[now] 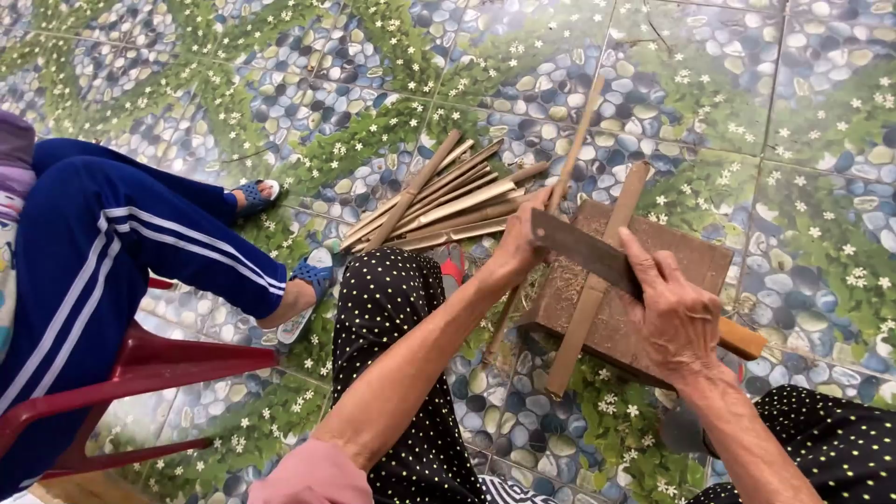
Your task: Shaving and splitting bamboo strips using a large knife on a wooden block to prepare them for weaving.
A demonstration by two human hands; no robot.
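Splitting step in hand: left hand (pixel 519 245) closed around a thin bamboo strip (pixel 576 149) held over the wooden block (pixel 644 308), right hand (pixel 679 322) gripping the cleaver (pixel 583 252) against it; next move judged to require steady blade alignment along the grain.

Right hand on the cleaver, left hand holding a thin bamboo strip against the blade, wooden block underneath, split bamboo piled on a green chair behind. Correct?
One thing is off. The pile of split bamboo lies on the patterned tile floor, not on a chair, as the head view shows. The rest holds: right hand on the cleaver, left hand holding the bamboo strip, wooden block underneath.
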